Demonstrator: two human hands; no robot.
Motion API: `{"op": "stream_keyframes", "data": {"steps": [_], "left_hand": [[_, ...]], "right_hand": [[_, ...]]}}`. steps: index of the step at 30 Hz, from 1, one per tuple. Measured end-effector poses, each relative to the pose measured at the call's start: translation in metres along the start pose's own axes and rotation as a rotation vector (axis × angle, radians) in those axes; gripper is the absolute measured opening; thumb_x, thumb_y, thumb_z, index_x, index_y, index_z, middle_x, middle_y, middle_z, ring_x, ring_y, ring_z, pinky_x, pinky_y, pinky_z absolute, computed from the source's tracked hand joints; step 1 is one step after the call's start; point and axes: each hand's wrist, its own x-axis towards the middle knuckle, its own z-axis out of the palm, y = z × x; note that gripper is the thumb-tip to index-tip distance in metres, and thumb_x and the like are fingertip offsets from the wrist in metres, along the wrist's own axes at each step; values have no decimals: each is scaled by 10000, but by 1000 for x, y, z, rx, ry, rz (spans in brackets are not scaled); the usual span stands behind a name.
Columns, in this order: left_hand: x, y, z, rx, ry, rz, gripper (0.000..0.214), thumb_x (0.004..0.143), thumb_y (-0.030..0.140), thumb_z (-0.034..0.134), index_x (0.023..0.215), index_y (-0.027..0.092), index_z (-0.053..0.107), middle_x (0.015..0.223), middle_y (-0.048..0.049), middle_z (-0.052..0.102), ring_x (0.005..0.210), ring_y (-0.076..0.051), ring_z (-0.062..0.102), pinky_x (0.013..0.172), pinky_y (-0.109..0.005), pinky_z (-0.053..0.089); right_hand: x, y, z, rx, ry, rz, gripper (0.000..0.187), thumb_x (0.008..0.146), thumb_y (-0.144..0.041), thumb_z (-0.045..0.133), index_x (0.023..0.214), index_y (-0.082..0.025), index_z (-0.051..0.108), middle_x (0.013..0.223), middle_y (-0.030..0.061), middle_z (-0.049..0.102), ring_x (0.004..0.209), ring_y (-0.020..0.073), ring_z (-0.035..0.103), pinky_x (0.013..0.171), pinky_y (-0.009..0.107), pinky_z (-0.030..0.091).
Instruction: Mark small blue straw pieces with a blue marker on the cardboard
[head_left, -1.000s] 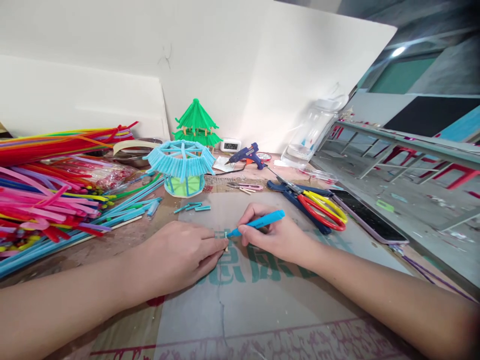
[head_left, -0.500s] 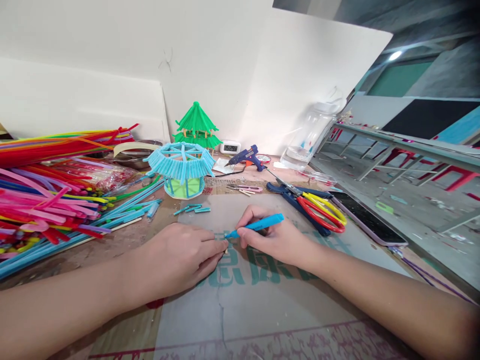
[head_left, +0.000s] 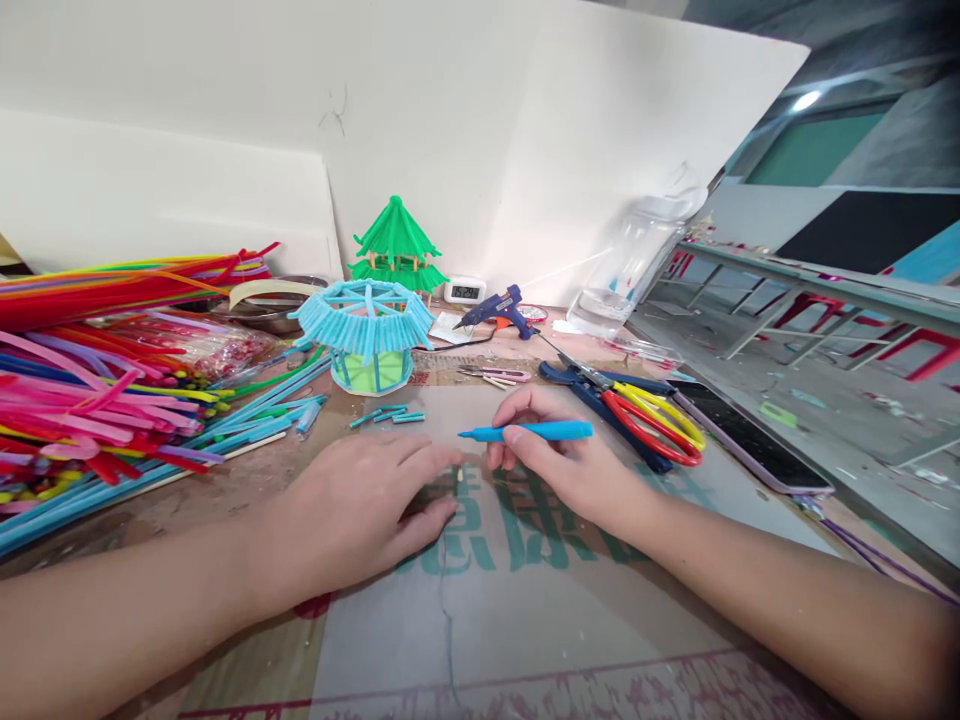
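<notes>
My right hand (head_left: 559, 450) is closed around a blue marker (head_left: 529, 431), whose tip points left above the printed sheet. Facing it, my left hand (head_left: 375, 500) rests on the sheet with thumb and forefinger apart. A tiny pale stick piece (head_left: 460, 475) is by the left fingertips, seemingly loose. Several short blue-coloured sticks (head_left: 390, 413) lie just beyond the left hand. Behind them stands a small round pavilion model (head_left: 367, 330) with a light-blue fuzzy roof, and a green-roofed one (head_left: 396, 245) is farther back.
Bundles of coloured pipe cleaners (head_left: 97, 400) crowd the left side. At the back are a small digital clock (head_left: 465, 290), a blue glue gun (head_left: 499, 308) and a clear water bottle (head_left: 626, 265). Pink-handled cutters (head_left: 499, 374), red-and-yellow-handled scissors (head_left: 652, 415) and a phone (head_left: 750, 435) lie toward the right.
The marker has lifted off the small stick and moved slightly right, turning more level. My left thumb and forefinger have spread apart from their pinch.
</notes>
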Motion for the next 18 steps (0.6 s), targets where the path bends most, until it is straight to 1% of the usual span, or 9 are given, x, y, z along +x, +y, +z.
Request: {"op": "stream_keyframes", "data": {"steps": [1, 3, 6, 11, 13, 15, 18], "left_hand": [[1, 0, 0, -32, -6, -41, 295, 938, 382, 558, 1189, 231, 593, 992, -42, 683, 944, -243, 647, 778, -362, 479], [3, -1, 1, -95, -31, -122, 357, 881, 428, 624, 1175, 227, 604, 1041, -55, 654, 1023, -266, 614, 842, -392, 481], [5, -2, 3, -170, -77, -193, 352, 854, 452, 647, 1126, 228, 633, 1046, -54, 625, 1037, -268, 588, 871, -409, 477], [5, -5, 5, -236, -61, -192, 306, 877, 436, 627, 1102, 228, 621, 1054, -49, 617, 1049, -261, 571, 888, -410, 466], [4, -5, 6, -247, -44, -204, 318, 874, 433, 632, 1109, 222, 599, 1055, -48, 616, 1032, -256, 576, 881, -408, 468], [5, -5, 7, -223, -26, -230, 379, 864, 446, 643, 1147, 205, 576, 1045, -56, 612, 1005, -258, 578, 878, -417, 469], [9, -4, 8, -164, -27, -245, 386, 868, 483, 636, 1124, 196, 597, 1019, -60, 601, 1005, -272, 566, 893, -442, 455]], "right_hand": [[0, 0, 0, 8, 11, 3, 86, 953, -289, 532, 923, -210, 520, 746, 18, 667, 681, 155, 601, 624, 287, 473], [0, 0, 1, 22, 22, 5, 125, 951, -304, 540, 872, -212, 510, 711, 13, 654, 657, 150, 595, 612, 283, 469], [-1, -1, 2, 45, 9, 23, 173, 942, -326, 557, 823, -211, 508, 654, 2, 630, 611, 141, 579, 588, 273, 456], [-3, -2, 3, 49, -42, 35, 161, 912, -338, 598, 841, -217, 519, 655, -8, 622, 602, 141, 582, 571, 269, 444], [-3, -3, 3, 39, -21, 39, 154, 912, -335, 595, 848, -218, 519, 654, -8, 621, 604, 143, 581, 574, 271, 446], [-2, -3, 3, 36, 6, 42, 145, 923, -326, 574, 850, -215, 515, 648, -7, 620, 604, 142, 577, 576, 270, 449], [0, -2, 4, 39, 15, 33, 126, 938, -301, 542, 859, -209, 509, 647, -5, 623, 602, 135, 571, 575, 260, 449]]}}
